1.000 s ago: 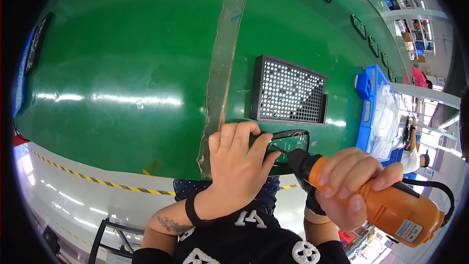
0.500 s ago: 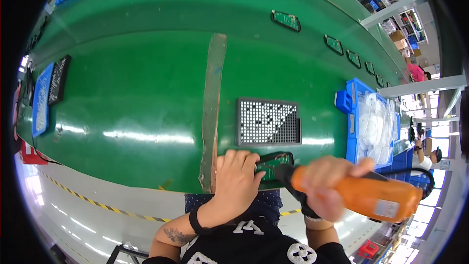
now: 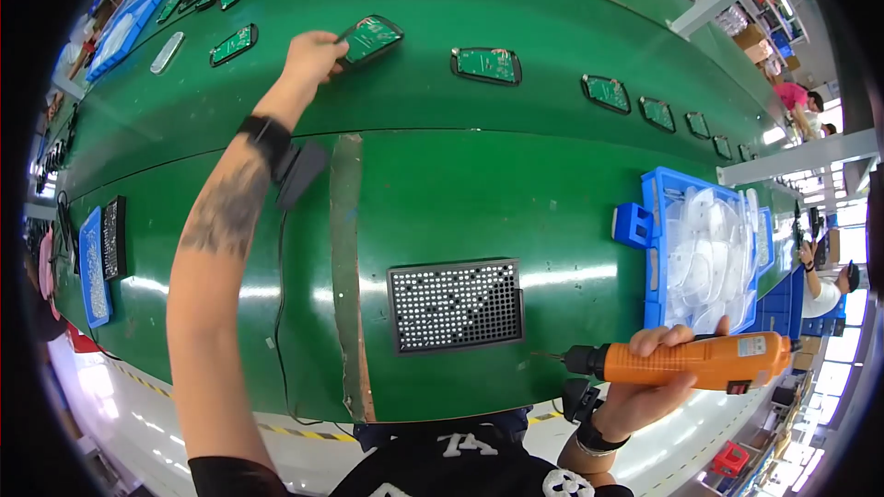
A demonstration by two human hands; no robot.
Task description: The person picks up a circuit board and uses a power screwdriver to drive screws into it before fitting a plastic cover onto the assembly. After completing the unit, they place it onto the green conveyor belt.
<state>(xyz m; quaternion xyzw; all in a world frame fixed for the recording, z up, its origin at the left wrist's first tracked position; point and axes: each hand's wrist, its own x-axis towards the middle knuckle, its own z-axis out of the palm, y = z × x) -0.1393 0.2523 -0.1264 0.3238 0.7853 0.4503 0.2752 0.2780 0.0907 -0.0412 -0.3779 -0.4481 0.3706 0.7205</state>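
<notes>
Now both hands are occupied. Your left hand (image 3: 311, 63) reaches out to 11 o'clock, thumb and fingers closed on the left end of a black-framed circuit board (image 3: 374, 37), over the far strip of the green table (image 3: 571, 184). Cannot tell whether the board is lifted or resting. Your right hand (image 3: 640, 400), at 4 o'clock, is wrapped round an orange electric screwdriver (image 3: 709, 364), its bit (image 3: 549, 354) aimed at 9 o'clock.

Handling, as judged: grip the board by its dark frame, fingertips off the green face. Keep it level; go gently. At this stretch a slow wrist likely beats a flick. Leave room for the neighbours: one framed board (image 3: 486, 65) on its 3 o'clock side, a smaller-looking one (image 3: 234, 45) on its 9 o'clock side.

Driver side: steady the bit clear of the black perforated tray (image 3: 500, 315) at 6 o'clock; its small pale pieces could be knocked loose. The blue bin (image 3: 654, 262) at 3 o'clock looks close to your right knuckles, so avoid swinging outward while your eyes follow the left.
</notes>
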